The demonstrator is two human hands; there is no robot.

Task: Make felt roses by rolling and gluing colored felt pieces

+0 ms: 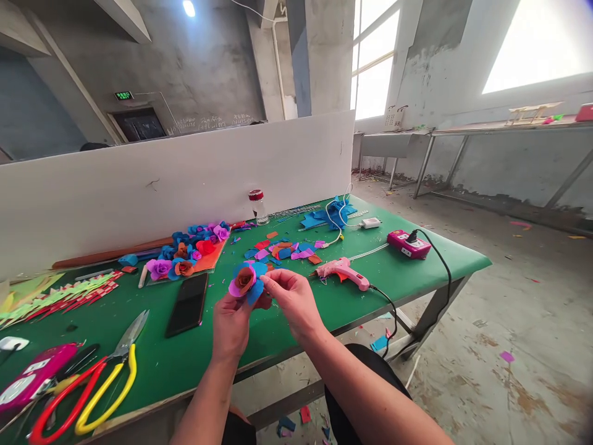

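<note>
A paper flower (244,281) with a brown centre, purple petals and blue outer petals is held up over the table's front edge. My left hand (230,321) grips it from below and the left side. On the right, my right hand (291,300) pinches the edge of a blue petal between thumb and fingers. Just right of that hand, a pink glue gun (343,271) lies on its side. Behind the flower are scattered paper petals (282,250). Finished paper flowers (183,252) are heaped to the left, beside a black phone (186,305).
Scissors (125,346) with red and yellow handles lie at the front left of the green table (440,262). A pink power strip (408,243) with a black cable sits at the right. A red-lidded jar (258,207) stands near the white partition (185,179).
</note>
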